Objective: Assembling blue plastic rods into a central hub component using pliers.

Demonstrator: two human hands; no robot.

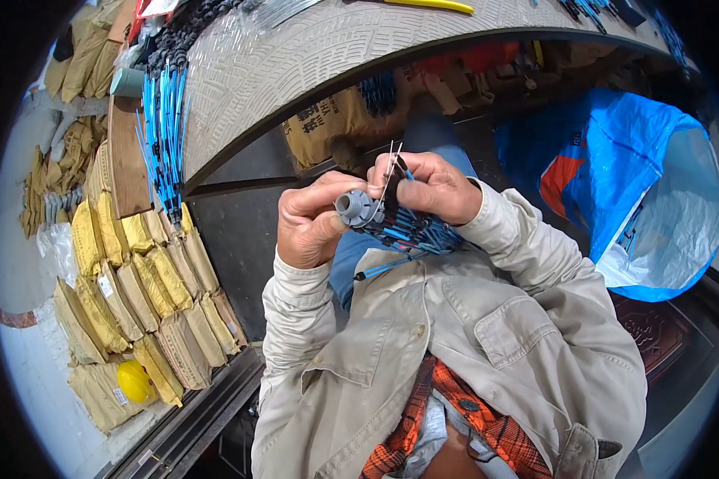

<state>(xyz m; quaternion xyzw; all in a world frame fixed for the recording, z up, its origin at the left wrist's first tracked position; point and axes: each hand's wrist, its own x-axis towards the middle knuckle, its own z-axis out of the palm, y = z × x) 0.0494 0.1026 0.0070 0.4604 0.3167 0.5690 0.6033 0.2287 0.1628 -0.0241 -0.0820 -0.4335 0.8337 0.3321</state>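
My left hand [315,219] is closed on a grey plastic ring-shaped piece [358,209] with a hollow round end and notches about its rim. My right hand [439,188] is close beside it, fingers bent around a dark part by two thin pale strips [389,172] that stick up between the hands. Below the fingers hangs a bundle of thin blue and black rods [415,233], over my lap. Whether the rods are joined to the grey piece cannot be made out.
A textured grey table [287,60] curves ahead, carrying a heap of blue and black rods [164,136] at left and yellow-handled pliers [431,5]. An open blue sack [615,168] stands at right. Stacked paper sacks [148,295] and a yellow hard hat [137,382] lie at left.
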